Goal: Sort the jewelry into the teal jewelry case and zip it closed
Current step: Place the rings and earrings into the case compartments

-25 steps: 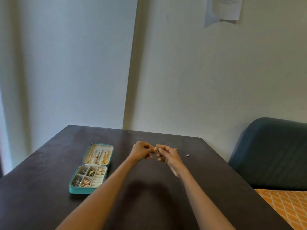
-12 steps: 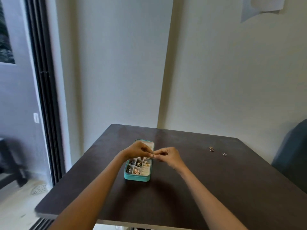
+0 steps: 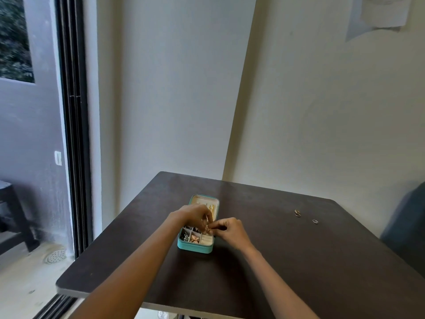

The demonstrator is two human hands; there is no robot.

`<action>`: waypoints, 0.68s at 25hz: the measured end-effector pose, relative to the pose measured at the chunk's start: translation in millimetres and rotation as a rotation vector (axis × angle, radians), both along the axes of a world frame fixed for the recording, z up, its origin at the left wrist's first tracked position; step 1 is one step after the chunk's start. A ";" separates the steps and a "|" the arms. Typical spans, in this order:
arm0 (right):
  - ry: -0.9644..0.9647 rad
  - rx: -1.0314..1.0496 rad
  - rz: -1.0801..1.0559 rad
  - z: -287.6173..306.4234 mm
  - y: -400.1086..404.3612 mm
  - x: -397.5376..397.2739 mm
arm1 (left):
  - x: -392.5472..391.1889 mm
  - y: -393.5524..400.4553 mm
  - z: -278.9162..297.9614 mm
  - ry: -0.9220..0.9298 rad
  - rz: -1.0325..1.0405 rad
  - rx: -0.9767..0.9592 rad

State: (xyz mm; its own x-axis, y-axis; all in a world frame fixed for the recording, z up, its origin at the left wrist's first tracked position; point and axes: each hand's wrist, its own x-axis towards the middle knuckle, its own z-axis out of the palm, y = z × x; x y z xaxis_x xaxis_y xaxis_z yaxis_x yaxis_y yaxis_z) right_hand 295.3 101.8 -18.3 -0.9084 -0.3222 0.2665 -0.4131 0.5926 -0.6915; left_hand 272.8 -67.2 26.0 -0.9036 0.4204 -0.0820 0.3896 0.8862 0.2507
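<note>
My left hand and my right hand meet over the middle of the open teal jewelry case, and between their fingertips I pinch a small gold piece; both grips are curled tight on it, though it is too small for me to tell what kind of piece it is. The case lies flat on the dark worktop, its long side running away from me, lid half at the far end with gold pieces in it and the divided tray at the near end, where several compartments hold small jewelry. It sits well in from every worktop edge, a little nearer the left edge than the right. Off to my right, well apart from the case, a pair of gold rings lies touching, and a silver ring rests just beside them, nearer the right edge. Bare worktop stretches between the case and those rings, and between the case and the near edge under my forearms. The far edge meets the wall corner; past the left edge stands a dark sliding door frame.
</note>
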 end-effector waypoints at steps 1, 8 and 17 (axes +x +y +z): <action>0.004 0.004 0.001 -0.6 0.1 0.0 | 0.9 1.8 1.2 0.025 0.004 -0.024; 0.044 0.125 0.004 0.9 -4.4 2.4 | 2.2 7.7 -4.6 0.155 0.073 -0.039; 0.106 0.243 0.029 4.4 -0.5 10.4 | 4.8 2.4 -11.6 0.133 0.118 0.087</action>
